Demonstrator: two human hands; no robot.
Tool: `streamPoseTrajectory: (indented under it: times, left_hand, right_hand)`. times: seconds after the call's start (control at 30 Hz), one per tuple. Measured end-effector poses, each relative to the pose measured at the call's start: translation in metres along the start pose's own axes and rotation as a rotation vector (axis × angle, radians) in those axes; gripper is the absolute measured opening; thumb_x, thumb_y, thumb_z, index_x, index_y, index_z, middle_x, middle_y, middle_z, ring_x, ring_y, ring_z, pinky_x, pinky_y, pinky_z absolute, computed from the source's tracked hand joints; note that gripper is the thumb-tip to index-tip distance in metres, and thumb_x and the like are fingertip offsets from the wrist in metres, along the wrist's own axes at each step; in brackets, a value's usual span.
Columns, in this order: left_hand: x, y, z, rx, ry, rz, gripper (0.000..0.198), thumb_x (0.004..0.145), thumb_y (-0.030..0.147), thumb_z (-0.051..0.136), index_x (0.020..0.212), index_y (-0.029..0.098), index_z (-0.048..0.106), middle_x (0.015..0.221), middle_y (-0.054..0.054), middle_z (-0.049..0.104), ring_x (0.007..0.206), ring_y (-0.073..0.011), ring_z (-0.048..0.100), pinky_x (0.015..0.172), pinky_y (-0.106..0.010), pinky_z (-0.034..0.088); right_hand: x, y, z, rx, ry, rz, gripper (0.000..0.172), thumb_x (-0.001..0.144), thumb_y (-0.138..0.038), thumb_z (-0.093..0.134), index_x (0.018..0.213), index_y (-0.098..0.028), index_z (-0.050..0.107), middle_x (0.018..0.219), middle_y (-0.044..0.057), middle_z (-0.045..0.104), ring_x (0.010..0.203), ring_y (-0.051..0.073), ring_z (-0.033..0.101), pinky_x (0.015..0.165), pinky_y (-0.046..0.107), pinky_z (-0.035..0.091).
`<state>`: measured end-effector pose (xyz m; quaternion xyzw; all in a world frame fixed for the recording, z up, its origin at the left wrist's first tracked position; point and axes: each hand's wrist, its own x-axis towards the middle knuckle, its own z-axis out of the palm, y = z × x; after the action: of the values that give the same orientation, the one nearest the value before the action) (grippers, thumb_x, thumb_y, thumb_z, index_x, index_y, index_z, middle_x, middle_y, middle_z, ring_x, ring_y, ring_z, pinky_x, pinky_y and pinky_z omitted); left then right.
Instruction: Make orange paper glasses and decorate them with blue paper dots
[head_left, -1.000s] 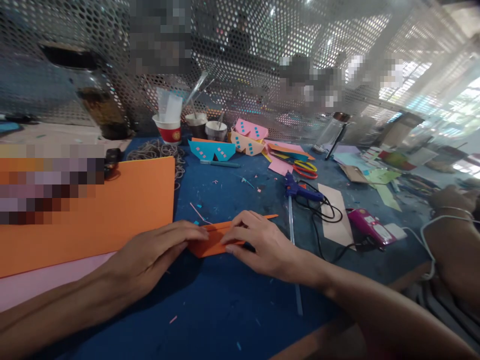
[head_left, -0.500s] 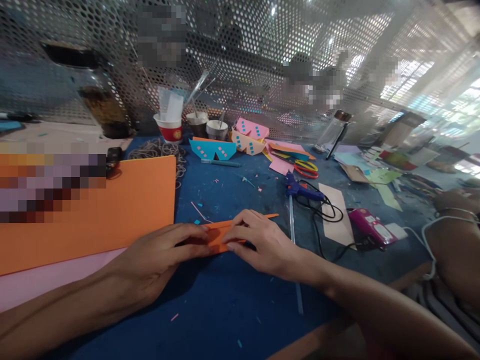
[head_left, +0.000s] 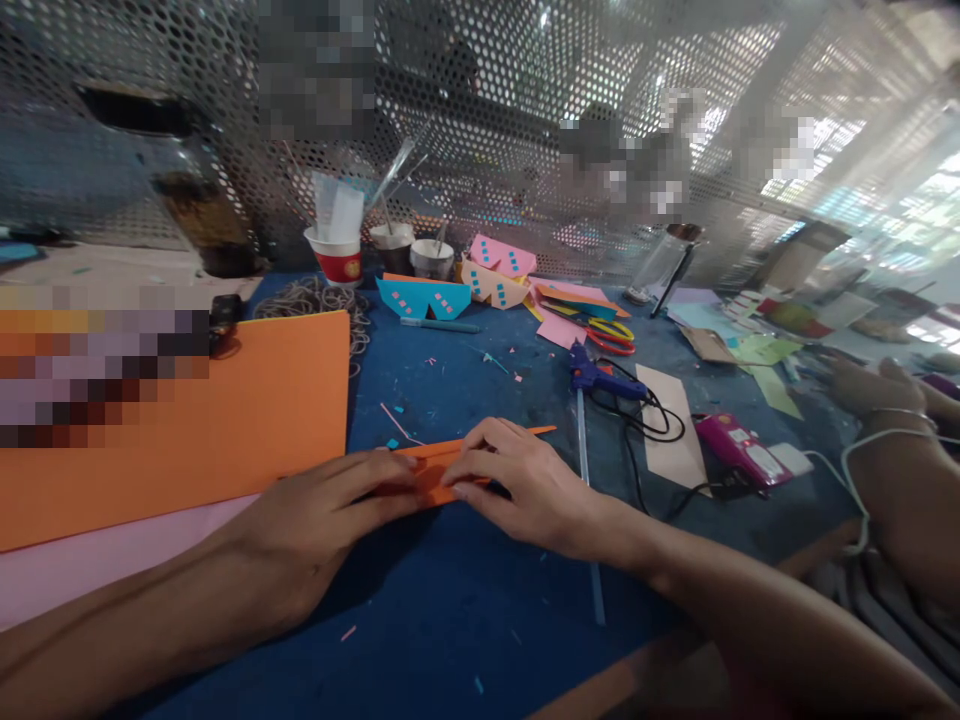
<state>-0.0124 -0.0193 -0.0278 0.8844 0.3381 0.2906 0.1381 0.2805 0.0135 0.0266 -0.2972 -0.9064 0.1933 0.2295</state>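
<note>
Head view: a folded orange paper (head_left: 430, 482) was seen on the blue table (head_left: 450, 640), its long axis set left to right, the narrow right tip slanted toward the far side. Its left part was pinched by the left hand (head_left: 319, 530), thumb on the near side, fingers on the far side. Its middle was held by the right hand (head_left: 517, 490), with fingertips and thumb drawn close together. Neither hand was nearer, as the paper was touched by both. To the left, a large orange sheet (head_left: 289, 400) was laid; far and right, a blue glue gun (head_left: 609, 383) was placed.
</note>
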Motion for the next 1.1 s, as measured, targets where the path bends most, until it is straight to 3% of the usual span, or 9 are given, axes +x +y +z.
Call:
streamPoseTrajectory:
  times: [0.23,0.33,0.5,0.63,0.9,1.1]
  left_hand:
    - [0.011,0.01,-0.021,0.065,-0.058,0.236,0.073,0.098,0.003,0.045,0.164,0.032,0.053,0.147,-0.006,0.075,0.136,-0.026,0.071,0.118,-0.05,0.061]
    - [0.011,0.013,-0.02,0.1,-0.042,0.289,0.074,0.097,0.002,0.046,0.166,0.029,0.05,0.147,-0.007,0.075,0.135,-0.0256,0.071,0.115,-0.046,0.062]
    - [0.007,0.019,-0.023,0.238,-0.015,0.398,0.067,0.096,0.003,0.047,0.16,0.022,0.058,0.149,-0.008,0.074,0.134,-0.024,0.071,0.116,-0.041,0.059]
    - [0.01,0.028,-0.03,0.346,-0.038,0.442,0.054,0.096,0.0,0.046,0.141,0.016,0.072,0.143,-0.008,0.078,0.133,-0.0209,0.071,0.122,-0.035,0.051]
    - [0.013,0.033,-0.03,0.406,-0.01,0.473,0.05,0.097,-0.001,0.043,0.131,0.014,0.076,0.132,-0.008,0.082,0.124,-0.021,0.073,0.119,-0.034,0.051]
    - [0.011,0.032,-0.028,0.418,-0.005,0.47,0.051,0.097,0.001,0.043,0.134,0.015,0.075,0.135,-0.007,0.081,0.127,-0.0212,0.071,0.118,-0.033,0.05]
  right_hand:
    - [-0.001,0.001,0.0,0.002,-0.004,0.005,0.015,0.108,-0.02,0.065,0.112,-0.021,0.079,0.112,0.007,0.068,0.103,0.021,0.067,0.095,0.038,0.057]
    - [-0.001,0.001,0.001,-0.003,-0.002,-0.004,0.015,0.107,-0.019,0.065,0.113,-0.021,0.079,0.112,0.007,0.069,0.105,0.021,0.067,0.097,0.039,0.057]
    - [-0.001,0.001,0.0,-0.013,-0.002,-0.005,0.015,0.107,-0.018,0.066,0.111,-0.018,0.08,0.111,0.009,0.069,0.104,0.022,0.067,0.096,0.039,0.057]
    - [-0.001,0.001,0.001,-0.009,0.0,-0.004,0.015,0.107,-0.019,0.065,0.111,-0.019,0.08,0.11,0.008,0.069,0.104,0.022,0.067,0.095,0.038,0.057]
    - [-0.001,0.001,0.002,-0.001,0.005,0.014,0.014,0.108,-0.021,0.065,0.11,-0.021,0.079,0.111,0.007,0.069,0.105,0.021,0.067,0.096,0.038,0.056]
    - [-0.001,0.002,0.002,0.015,0.004,0.011,0.013,0.107,-0.02,0.067,0.111,-0.019,0.08,0.111,0.008,0.069,0.106,0.022,0.068,0.097,0.039,0.056]
